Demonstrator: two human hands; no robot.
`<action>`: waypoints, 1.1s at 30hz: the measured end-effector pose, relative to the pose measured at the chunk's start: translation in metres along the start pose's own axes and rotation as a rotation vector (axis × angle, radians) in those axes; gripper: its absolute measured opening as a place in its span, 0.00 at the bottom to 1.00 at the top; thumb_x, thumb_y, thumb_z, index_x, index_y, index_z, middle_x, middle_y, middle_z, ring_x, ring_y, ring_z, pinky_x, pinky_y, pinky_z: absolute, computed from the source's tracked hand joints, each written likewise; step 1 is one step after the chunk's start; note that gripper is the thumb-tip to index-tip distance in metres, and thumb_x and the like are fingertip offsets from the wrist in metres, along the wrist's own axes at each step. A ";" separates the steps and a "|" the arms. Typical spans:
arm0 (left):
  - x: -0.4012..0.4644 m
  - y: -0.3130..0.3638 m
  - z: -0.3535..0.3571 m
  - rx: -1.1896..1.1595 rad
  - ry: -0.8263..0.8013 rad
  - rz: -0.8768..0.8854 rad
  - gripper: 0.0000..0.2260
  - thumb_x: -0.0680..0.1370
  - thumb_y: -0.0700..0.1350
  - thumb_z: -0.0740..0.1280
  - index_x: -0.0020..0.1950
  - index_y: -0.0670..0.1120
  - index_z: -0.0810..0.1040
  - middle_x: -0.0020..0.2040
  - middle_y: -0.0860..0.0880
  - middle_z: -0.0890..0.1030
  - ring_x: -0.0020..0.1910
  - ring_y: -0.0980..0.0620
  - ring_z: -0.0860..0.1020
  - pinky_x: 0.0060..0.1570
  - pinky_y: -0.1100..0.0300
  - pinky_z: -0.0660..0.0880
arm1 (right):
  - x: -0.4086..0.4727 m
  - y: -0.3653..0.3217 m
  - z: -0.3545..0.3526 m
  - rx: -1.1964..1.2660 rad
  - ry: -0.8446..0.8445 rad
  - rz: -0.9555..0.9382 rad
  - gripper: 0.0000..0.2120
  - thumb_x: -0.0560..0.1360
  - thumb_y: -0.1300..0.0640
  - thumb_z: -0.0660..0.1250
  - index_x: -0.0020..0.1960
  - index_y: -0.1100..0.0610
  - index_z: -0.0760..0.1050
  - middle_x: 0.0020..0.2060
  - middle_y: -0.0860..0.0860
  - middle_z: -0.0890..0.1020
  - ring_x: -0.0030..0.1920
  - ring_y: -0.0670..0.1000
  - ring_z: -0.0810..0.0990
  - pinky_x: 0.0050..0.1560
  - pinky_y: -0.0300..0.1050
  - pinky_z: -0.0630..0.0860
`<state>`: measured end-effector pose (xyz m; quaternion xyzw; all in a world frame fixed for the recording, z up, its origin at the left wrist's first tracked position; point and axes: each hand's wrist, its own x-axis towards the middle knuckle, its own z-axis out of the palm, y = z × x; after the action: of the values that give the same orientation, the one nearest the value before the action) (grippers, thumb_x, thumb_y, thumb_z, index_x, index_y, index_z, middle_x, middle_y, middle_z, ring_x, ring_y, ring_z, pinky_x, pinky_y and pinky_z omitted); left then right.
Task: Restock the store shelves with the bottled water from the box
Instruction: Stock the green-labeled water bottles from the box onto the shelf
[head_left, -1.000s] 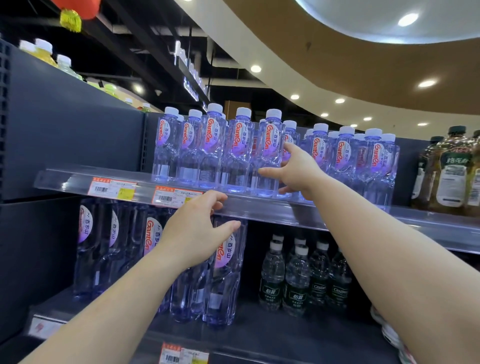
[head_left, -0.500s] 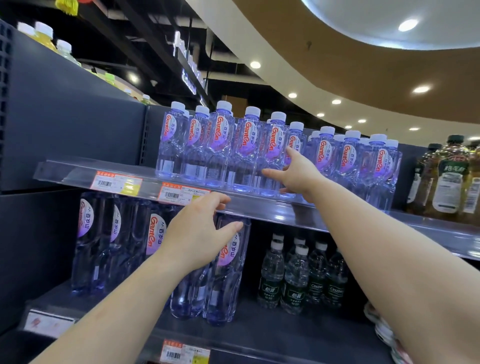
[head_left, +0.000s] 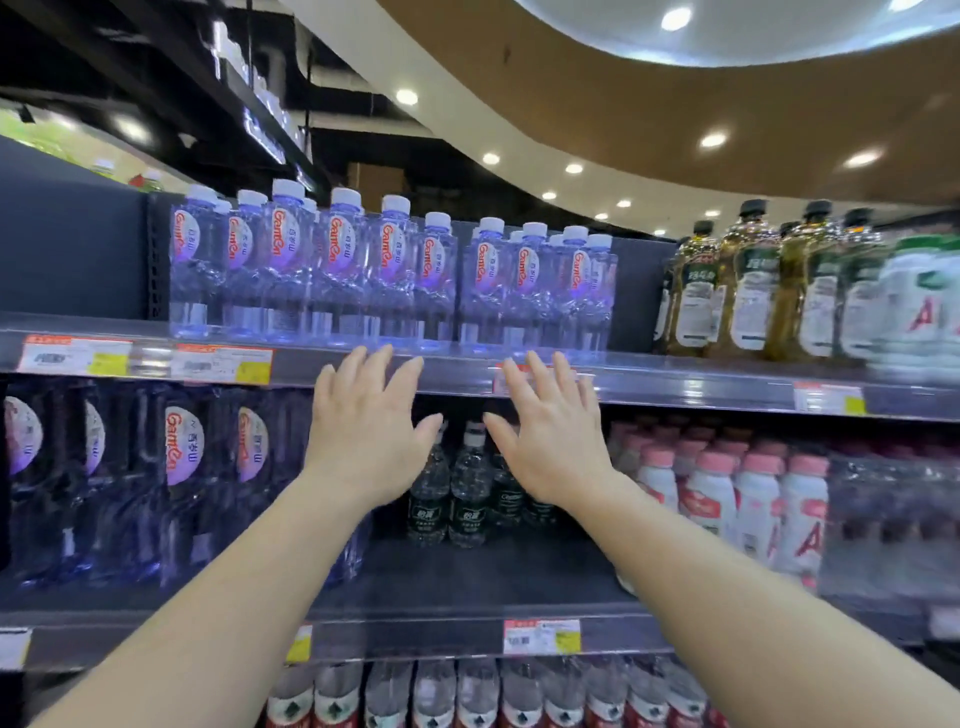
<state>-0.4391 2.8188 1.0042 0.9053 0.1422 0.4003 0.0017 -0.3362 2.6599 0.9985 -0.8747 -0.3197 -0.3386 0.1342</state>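
Note:
Several small clear water bottles (head_left: 387, 275) with white caps and red-lettered labels stand in rows on the upper shelf (head_left: 675, 382). Both hands hang in front of that shelf's clear front rail, just below the bottles, and hold nothing. My left hand (head_left: 366, 431) has its fingers spread and straight, fingertips at the rail. My right hand (head_left: 550, 436) is spread the same way a little to the right. Larger bottles of the same water (head_left: 182, 467) fill the left of the shelf below. No box is in view.
Yellow-green drink bottles (head_left: 748, 291) with black caps stand right of the water. Below are small dark-labelled bottles (head_left: 449, 493) and white bottles with pink caps (head_left: 753, 499). A dark shelf floor (head_left: 467, 577) lies in front of them. Red-labelled bottles (head_left: 467, 696) fill the bottom row.
My right hand has come off the water bottles and dropped to the rail. My left hand has moved right and opened flat. The view has swung to the right.

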 end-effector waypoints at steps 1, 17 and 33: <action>-0.005 0.021 0.005 0.016 -0.057 0.008 0.29 0.80 0.60 0.58 0.78 0.52 0.57 0.80 0.45 0.56 0.78 0.42 0.51 0.75 0.44 0.49 | -0.017 0.018 -0.004 -0.016 -0.031 0.030 0.31 0.81 0.39 0.51 0.79 0.49 0.48 0.80 0.51 0.49 0.79 0.56 0.42 0.76 0.59 0.42; -0.149 0.490 0.058 -0.194 -0.471 0.513 0.32 0.81 0.62 0.55 0.80 0.52 0.47 0.81 0.47 0.47 0.80 0.43 0.45 0.76 0.41 0.45 | -0.340 0.356 -0.193 -0.286 -0.203 0.622 0.31 0.81 0.37 0.47 0.80 0.47 0.46 0.80 0.51 0.46 0.79 0.56 0.39 0.75 0.61 0.39; -0.157 0.821 0.173 -0.404 -0.563 0.894 0.31 0.81 0.62 0.55 0.80 0.53 0.50 0.81 0.47 0.49 0.80 0.43 0.46 0.77 0.41 0.45 | -0.463 0.630 -0.240 -0.478 -0.242 1.055 0.31 0.80 0.36 0.46 0.79 0.45 0.46 0.80 0.51 0.46 0.79 0.56 0.41 0.75 0.60 0.40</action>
<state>-0.2035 2.0101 0.8689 0.9310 -0.3406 0.1245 0.0429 -0.3110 1.8563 0.8497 -0.9539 0.2306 -0.1867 0.0461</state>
